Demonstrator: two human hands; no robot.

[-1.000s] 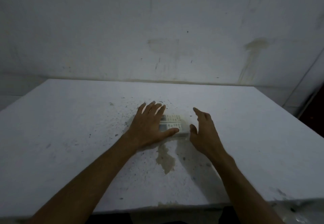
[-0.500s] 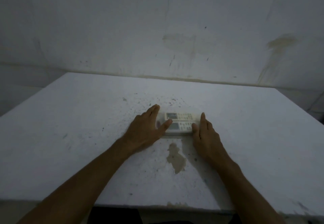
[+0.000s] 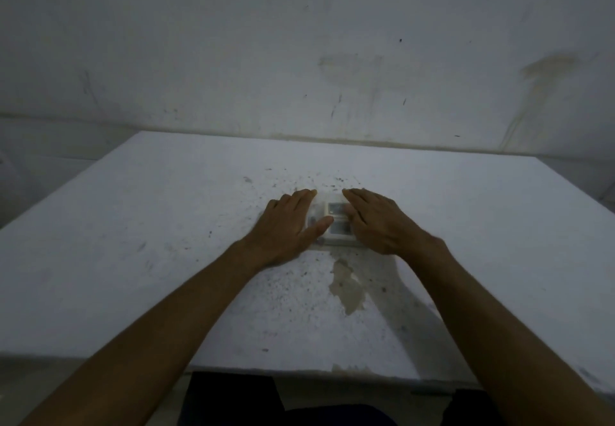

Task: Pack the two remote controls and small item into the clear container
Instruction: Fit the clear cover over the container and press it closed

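Two white remote controls [image 3: 336, 209] lie side by side in the clear container [image 3: 332, 243] at the middle of the white table [image 3: 166, 259]. Only their left ends with grey displays show between my hands. My left hand [image 3: 288, 224] clasps the container's left end, thumb laid across its top and fingers along the far side. My right hand [image 3: 379, 222] lies flat over the container's right part, fingers stretched toward the far edge, and hides that part. A small dark spot [image 3: 320, 241] shows at the near left corner; I cannot tell what it is.
A tan stain [image 3: 347, 287] marks the table just in front of the container, with dark specks scattered around. A stained white wall [image 3: 299, 59] rises behind the table's far edge. The near table edge [image 3: 299, 370] runs above my lap.
My right hand has moved from the container's right end up onto its top, covering the remotes' right halves. My left hand has stayed at the left end.
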